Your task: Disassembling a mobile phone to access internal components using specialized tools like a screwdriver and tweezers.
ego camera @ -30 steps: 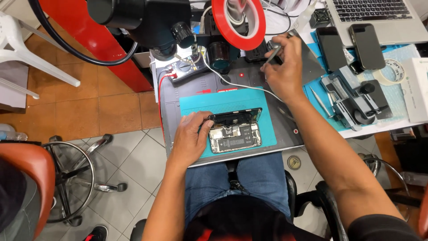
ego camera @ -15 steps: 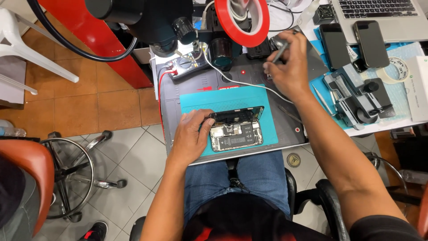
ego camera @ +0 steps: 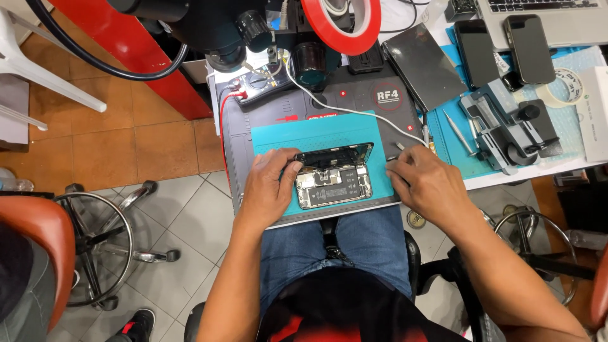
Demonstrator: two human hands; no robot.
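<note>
Since the earlier frame the right hand point(ego camera: 425, 183) has come down from the far end of the worktop point(ego camera: 405, 95), at 12 o'clock near the red ring point(ego camera: 342, 25), to rest just right of the opened phone point(ego camera: 332, 177), at its 3 o'clock; view also shifted closer. Left hand point(ego camera: 269, 187) stays on the phone's left edge at 9 o'clock, fingers curled over the lifted screen's corner, bracing it, not a full clamp. Right hand is loosely curled, fingertips by a small pale bit on the teal mat point(ego camera: 278, 136); can't tell if it pinches anything. Progress, as judged: phone already opened, screen hinged up along the far side, innards w/ battery exposed; parts inside still in place, so internal work and reclosing seem left. Labels etc.: grey mat point(ego camera: 380, 95) under the teal one bears a round white logo at 12 o'clock and small red rectangular marks; a white box point(ego camera: 595, 114) w/ faint grey print sits at 2 o'clock at the worktop's right edge; tape roll point(ego camera: 560, 85) just left of it. Two dark phones point(ego camera: 503, 44) lie face up at 1 o'clock.
</note>
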